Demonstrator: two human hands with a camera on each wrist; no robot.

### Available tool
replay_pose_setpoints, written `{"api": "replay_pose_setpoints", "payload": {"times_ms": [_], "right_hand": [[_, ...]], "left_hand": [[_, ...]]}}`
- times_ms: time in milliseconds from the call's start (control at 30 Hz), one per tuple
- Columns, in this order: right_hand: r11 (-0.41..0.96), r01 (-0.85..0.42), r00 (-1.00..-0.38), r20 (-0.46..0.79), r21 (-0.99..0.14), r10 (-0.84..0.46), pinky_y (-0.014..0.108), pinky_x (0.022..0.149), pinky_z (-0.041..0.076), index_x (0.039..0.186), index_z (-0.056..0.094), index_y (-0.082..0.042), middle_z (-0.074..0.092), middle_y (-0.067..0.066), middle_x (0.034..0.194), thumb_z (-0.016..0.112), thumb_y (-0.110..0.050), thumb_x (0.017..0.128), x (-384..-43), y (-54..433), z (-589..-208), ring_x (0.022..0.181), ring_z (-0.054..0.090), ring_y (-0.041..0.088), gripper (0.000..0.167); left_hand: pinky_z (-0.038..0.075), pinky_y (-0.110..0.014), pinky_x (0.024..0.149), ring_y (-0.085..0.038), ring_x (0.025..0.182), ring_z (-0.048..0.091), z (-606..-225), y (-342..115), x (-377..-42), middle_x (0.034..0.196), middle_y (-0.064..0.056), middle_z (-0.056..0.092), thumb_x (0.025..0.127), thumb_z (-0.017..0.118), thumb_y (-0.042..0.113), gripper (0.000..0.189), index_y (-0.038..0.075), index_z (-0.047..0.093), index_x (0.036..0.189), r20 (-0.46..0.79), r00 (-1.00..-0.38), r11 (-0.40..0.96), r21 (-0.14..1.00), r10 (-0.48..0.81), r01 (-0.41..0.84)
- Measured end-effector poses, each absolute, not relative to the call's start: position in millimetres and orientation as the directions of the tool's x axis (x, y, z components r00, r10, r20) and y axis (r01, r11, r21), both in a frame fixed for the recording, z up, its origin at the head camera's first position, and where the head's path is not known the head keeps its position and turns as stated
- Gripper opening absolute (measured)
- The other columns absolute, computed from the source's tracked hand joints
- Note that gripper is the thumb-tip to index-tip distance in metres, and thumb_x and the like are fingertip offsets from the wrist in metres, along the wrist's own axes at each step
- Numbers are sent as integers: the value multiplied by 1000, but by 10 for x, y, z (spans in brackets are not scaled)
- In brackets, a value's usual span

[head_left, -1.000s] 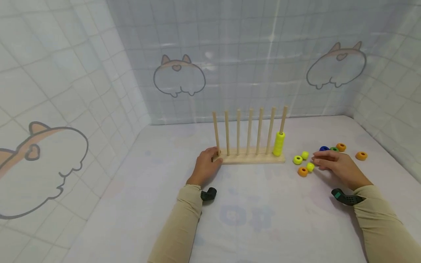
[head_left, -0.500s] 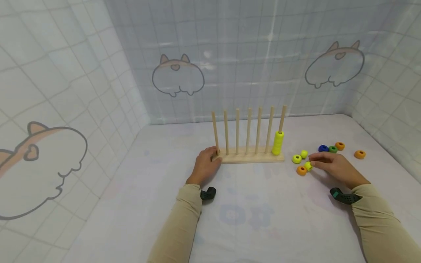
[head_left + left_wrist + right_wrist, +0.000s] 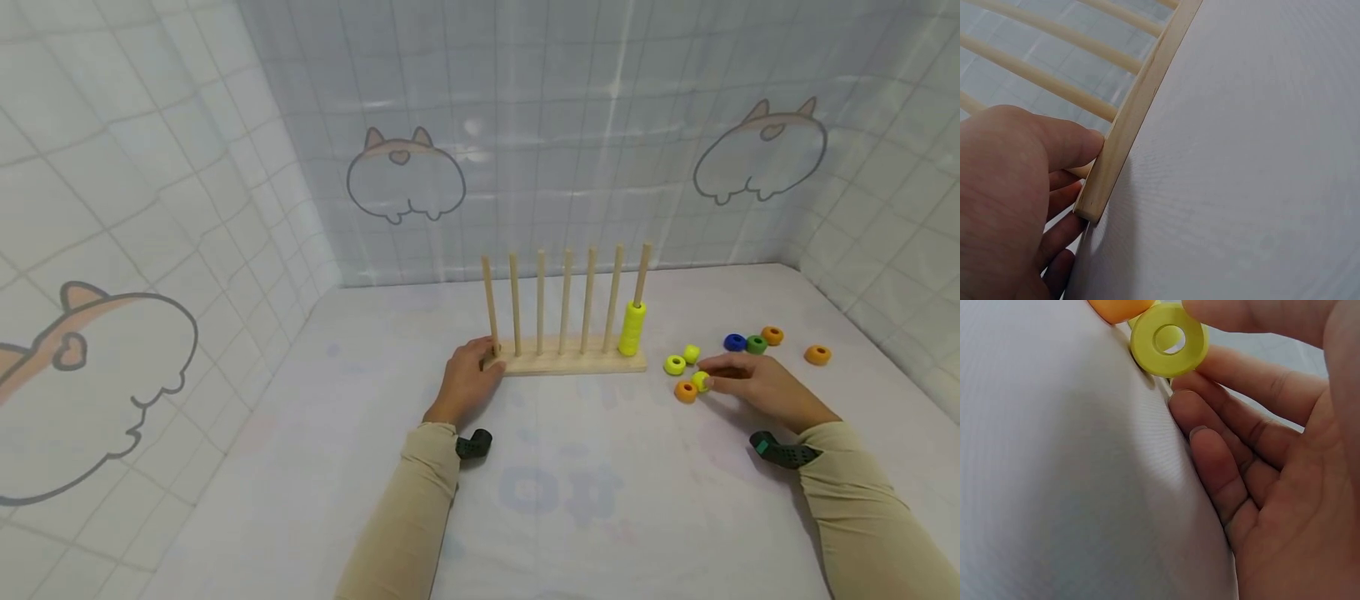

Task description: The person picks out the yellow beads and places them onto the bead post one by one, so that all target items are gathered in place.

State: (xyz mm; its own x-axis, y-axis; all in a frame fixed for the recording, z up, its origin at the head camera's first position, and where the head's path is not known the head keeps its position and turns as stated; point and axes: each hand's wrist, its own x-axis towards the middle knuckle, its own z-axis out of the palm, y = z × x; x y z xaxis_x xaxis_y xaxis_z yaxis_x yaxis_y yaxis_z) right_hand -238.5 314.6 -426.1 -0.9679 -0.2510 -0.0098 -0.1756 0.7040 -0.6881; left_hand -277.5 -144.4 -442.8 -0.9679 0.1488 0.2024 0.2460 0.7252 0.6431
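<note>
A pale surface [image 3: 360, 358] spread beneath the wooden peg rack [image 3: 558, 362], which stood upright with 7 pegs. At the rack's left end, the left hand [image 3: 474, 377] gripped the base, thumb on the front edge, other fingers curled behind. Right of the rack, the right hand [image 3: 772, 390] pinched a yellow ring [image 3: 701, 382], thumb and index finger apart only by that ring, the rest loosely bent. A yellow stack [image 3: 632, 330] encircled the rack's rightmost peg. Just right of the rack lay 2 loose yellow rings [image 3: 692, 355] and, nearer the person, an orange ring [image 3: 686, 392]. Farther right of the rack were 2 distant orange rings [image 3: 817, 355], a blue ring [image 3: 735, 342] and a green ring [image 3: 756, 345].
</note>
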Motion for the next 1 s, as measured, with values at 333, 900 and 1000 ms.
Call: {"api": "replay_pose_setpoints", "payload": {"times_ms": [333, 900, 1000], "right_hand": [[703, -183, -967, -4, -687, -256, 23, 78, 51, 131, 64, -3, 61, 15, 126, 67, -34, 97, -2366, 3136, -4293, 108, 57, 24, 47], [718, -128, -990, 46, -685, -133, 45, 86, 48, 126, 63, -3, 61, 19, 125, 60, -46, 99, -2362, 3186, -4326, 113, 56, 36, 50], [697, -120, -992, 52, -707, -118, 35, 81, 50, 128, 62, -4, 64, 18, 122, 60, -45, 100, -2361, 3195, -4325, 106, 62, 29, 50]], "left_hand": [[35, -46, 112, -31, 136, 44, -4486, -1457, -2799, 147, -8, 52, 97, 63, 26, 47, 7, 60, 140, 214, -963, 719, 643, 163, 264], [33, -51, 112, -31, 136, 44, -4515, -1450, -2818, 148, -7, 52, 97, 64, 27, 46, 6, 61, 138, 241, -955, 711, 641, 171, 289], [33, -49, 113, -30, 136, 44, -4528, -1454, -2813, 148, -5, 51, 97, 64, 27, 45, 7, 62, 137, 234, -960, 715, 644, 155, 272]]}}
